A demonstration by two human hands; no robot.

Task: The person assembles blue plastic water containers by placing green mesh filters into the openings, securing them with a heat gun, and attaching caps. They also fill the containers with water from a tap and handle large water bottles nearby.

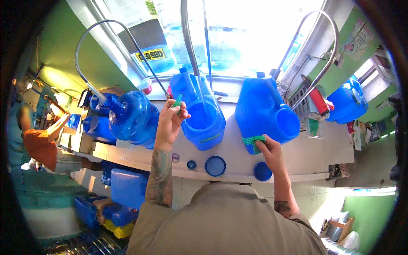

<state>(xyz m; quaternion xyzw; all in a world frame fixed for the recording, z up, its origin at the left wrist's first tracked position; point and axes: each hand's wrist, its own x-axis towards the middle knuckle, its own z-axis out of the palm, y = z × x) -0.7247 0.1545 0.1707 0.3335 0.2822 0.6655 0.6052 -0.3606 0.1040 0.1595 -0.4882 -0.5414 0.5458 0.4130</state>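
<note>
My left hand (171, 117) is raised, fingertips pinched on a small crumpled green strip (177, 101), beside an upright blue water container (205, 138). A metal filling tube (189, 34) reaches down into that container's wide mouth. My right hand (272, 152) pinches a green label with pale stripes (250, 143) at the lower front of a second blue container (257, 100). This one leans, its round mouth turned toward me at the right. Whether the label sticks to it I cannot tell.
Blue caps (215, 165) and a purple ring (175, 157) lie along the counter's (297, 159) front edge. A round blue water bottle (136, 117) rests at the left under a curved tube. Further left is another person (42, 142) in orange. A red tool (316, 100) sits at the right.
</note>
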